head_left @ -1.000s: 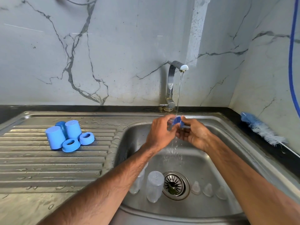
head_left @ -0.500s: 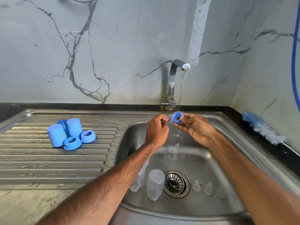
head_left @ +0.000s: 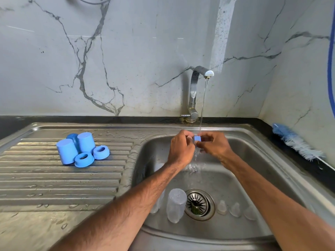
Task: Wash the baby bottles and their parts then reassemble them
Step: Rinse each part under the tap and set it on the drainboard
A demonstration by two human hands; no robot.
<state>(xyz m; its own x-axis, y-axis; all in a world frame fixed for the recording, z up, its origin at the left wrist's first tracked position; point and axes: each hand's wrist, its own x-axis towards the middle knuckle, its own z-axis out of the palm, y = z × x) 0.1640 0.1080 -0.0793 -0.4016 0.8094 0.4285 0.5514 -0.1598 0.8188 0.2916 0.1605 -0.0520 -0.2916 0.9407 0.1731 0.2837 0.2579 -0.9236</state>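
My left hand (head_left: 181, 148) and my right hand (head_left: 214, 148) both grip a small blue bottle ring (head_left: 197, 138) under the running water from the tap (head_left: 196, 91), above the sink basin (head_left: 253, 171). Clear bottles stand upside down on the basin floor: one (head_left: 176, 205) left of the drain (head_left: 198, 204), another (head_left: 157, 203) partly hidden behind my left forearm. Three clear teats (head_left: 235, 209) sit in a row right of the drain. On the draining board (head_left: 54, 182) stand three blue caps (head_left: 66, 151) and two blue rings (head_left: 84, 159).
A blue and white bottle brush (head_left: 297, 142) lies on the dark counter at the right, beside the marble wall. A blue hose (head_left: 330, 51) hangs at the far right edge. Water drops cover the draining board.
My left hand came back onto the blue ring after letting go of it half a second ago. The ring turned on its side under the stream.
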